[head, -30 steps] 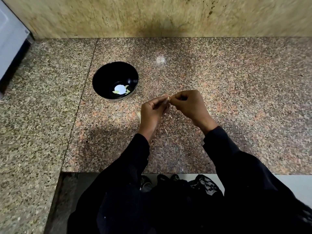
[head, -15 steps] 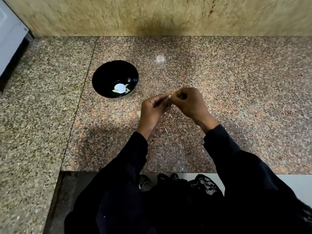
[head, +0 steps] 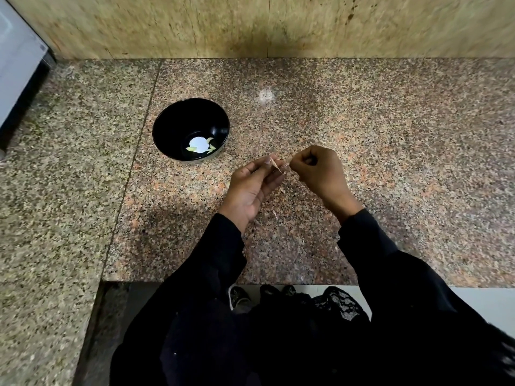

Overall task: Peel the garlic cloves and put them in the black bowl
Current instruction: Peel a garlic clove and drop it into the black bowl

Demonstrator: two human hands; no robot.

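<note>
Hands meet over table [head: 362, 135], just right of bowl [head: 178, 126]. Left hand [head: 250, 188] palm up, fingers loosely bent, thumb and fingertips pinch clove [head: 274, 165] with thin skin sticking out. Right hand [head: 320, 174] curled, its thumb and forefinger pinch other end of skin. Clove held above table, near bowl rim but apart from it. Bowl stands on table, few pale peeled cloves [head: 200, 147] at bottom. Skin scraps [head: 276, 214] lie on table under hands. Black sleeves [head: 220, 252] cover both arms
</note>
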